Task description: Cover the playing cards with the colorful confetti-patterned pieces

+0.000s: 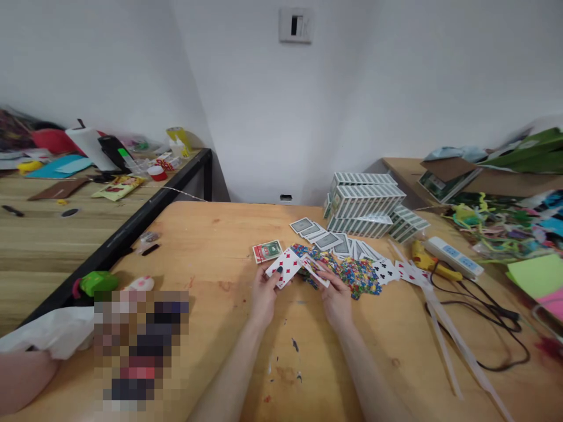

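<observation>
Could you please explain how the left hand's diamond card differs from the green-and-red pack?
The diamond card is white with red diamonds; the pack is green and red. The left hand holds the diamond card; the pack lies on the table. Both look rectangular.

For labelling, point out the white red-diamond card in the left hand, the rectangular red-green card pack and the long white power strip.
Diamond card (288, 267), head view: face centre.
Red-green card pack (268, 251), head view: upper face.
Power strip (455, 257), head view: top.
</observation>
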A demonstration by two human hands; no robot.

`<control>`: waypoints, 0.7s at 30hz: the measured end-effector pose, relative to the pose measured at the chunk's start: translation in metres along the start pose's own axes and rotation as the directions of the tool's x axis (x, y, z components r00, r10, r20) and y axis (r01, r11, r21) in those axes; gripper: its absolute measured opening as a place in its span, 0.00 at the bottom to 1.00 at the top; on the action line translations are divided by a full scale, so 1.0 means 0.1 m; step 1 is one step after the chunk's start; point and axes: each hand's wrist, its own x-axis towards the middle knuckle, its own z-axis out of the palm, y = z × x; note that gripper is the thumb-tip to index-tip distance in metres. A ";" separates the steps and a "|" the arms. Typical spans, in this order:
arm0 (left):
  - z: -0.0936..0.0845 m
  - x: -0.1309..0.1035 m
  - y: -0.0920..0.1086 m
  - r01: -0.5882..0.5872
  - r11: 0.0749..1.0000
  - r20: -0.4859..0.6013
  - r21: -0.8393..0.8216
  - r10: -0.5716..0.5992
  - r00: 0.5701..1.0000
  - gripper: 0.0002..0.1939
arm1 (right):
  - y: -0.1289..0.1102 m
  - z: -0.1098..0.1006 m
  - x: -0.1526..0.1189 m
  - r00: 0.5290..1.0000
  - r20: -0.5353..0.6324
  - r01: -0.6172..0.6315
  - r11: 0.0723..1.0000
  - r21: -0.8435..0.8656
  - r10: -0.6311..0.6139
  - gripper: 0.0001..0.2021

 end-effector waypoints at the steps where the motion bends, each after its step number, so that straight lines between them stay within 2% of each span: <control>1: 0.00 -0.01 0.02 0.017 0.999 0.016 -0.046 -0.016 1.000 0.16 | 0.01 -0.01 0.01 1.000 -0.018 -0.001 0.999 -0.040 0.000 0.06; 4: 0.01 -0.03 0.06 0.051 0.987 0.062 -0.150 -0.042 0.997 0.17 | 0.02 0.00 0.00 0.996 -0.048 -0.075 0.994 -0.075 0.072 0.10; 7: 0.00 -0.03 0.07 0.047 0.984 0.047 -0.174 -0.039 0.998 0.13 | -0.01 0.05 -0.06 0.990 -0.013 -0.143 0.990 0.012 0.143 0.14; 9: 0.00 -0.03 0.05 -0.009 0.997 0.010 -0.075 0.010 1.000 0.12 | -0.04 0.09 -0.13 0.986 0.057 -0.164 0.983 0.084 0.159 0.15; 11: 0.01 -0.04 0.01 -0.074 0.990 0.005 0.119 0.074 0.997 0.10 | -0.06 0.13 -0.19 0.976 0.134 -0.188 0.973 0.133 0.171 0.14; 13: 0.02 -0.05 -0.03 -0.107 0.945 0.049 0.308 0.096 0.994 0.08 | -0.08 0.17 -0.23 0.973 0.129 -0.204 0.976 0.081 0.193 0.11; 15: 0.03 -0.06 -0.08 -0.109 0.900 0.095 0.422 0.075 0.993 0.08 | -0.10 0.20 -0.25 0.974 0.111 -0.194 0.980 -0.046 0.198 0.10; 18: 0.03 -0.06 -0.12 -0.144 0.853 0.159 0.501 0.073 0.985 0.09 | -0.16 0.22 -0.22 0.985 0.087 -0.143 0.988 -0.053 0.148 0.21; 21: 0.02 -0.05 -0.11 -0.228 0.845 0.206 0.483 0.143 0.968 0.13 | -0.18 0.20 -0.18 0.977 0.131 -0.163 0.986 -0.029 0.166 0.28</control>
